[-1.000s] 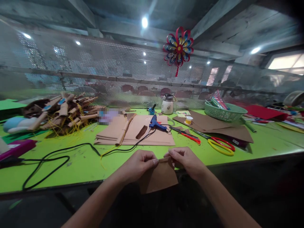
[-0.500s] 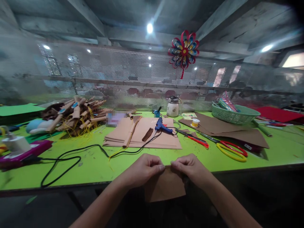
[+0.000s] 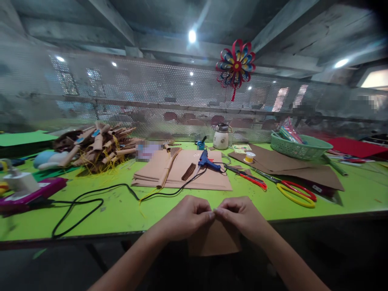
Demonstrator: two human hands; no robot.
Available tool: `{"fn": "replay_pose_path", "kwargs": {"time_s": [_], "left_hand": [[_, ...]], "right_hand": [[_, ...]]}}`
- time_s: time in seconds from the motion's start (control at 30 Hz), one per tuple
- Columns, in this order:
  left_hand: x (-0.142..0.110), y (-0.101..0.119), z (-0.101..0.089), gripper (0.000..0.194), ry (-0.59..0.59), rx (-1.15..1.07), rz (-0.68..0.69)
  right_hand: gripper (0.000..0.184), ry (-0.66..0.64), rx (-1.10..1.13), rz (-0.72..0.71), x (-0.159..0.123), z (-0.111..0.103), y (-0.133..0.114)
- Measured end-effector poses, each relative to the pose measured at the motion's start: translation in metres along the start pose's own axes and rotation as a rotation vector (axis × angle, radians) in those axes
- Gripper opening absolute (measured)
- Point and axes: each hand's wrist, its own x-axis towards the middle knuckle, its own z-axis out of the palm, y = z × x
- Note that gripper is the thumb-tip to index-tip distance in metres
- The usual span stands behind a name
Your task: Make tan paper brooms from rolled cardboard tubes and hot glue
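Note:
Both my hands hold a small piece of brown paper (image 3: 214, 241) just in front of the green table's near edge (image 3: 121, 220). My left hand (image 3: 184, 218) pinches the paper's top edge from the left, fingers closed. My right hand (image 3: 241, 216) pinches the same edge from the right. The fingertips of the two hands touch at the middle of that edge. The paper hangs down below the hands, over the dark gap under the table.
On the table lie a stack of brown paper sheets (image 3: 182, 171), a blue glue gun (image 3: 207, 161) with a black cord (image 3: 91, 200), red scissors (image 3: 250, 178), yellow-handled scissors (image 3: 291, 190), a green basket (image 3: 300, 146), a pile of rolled paper tubes (image 3: 97, 147) and a jar (image 3: 221, 137).
My hands have closed in on each other along the paper's top edge until the fingertips meet. The view has shifted slightly, so the table's things sit further right.

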Motion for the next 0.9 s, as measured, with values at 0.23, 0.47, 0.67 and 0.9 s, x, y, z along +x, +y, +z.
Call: {"fn": "replay_pose_path", "kwargs": {"time_s": [0.23,0.47,0.67,0.9], "left_hand": [[-0.009,0.001,-0.006,0.029,-0.036,-0.065,-0.043],[-0.011,0.002,-0.004,0.025,0.015,0.068,-0.047],[-0.009,-0.002,-0.009,0.024,0.037,0.035,-0.058],[-0.016,-0.007,-0.025,0.027,-0.054,-0.203,-0.051]], "right_hand": [[0.028,0.054,-0.099,-0.077,-0.007,-0.001,0.002],[0.03,0.0,-0.15,-0.058,-0.007,-0.004,0.002],[0.024,-0.105,-0.161,-0.048,-0.008,-0.012,0.002],[0.028,-0.124,-0.071,-0.077,-0.012,-0.01,0.004]]}}
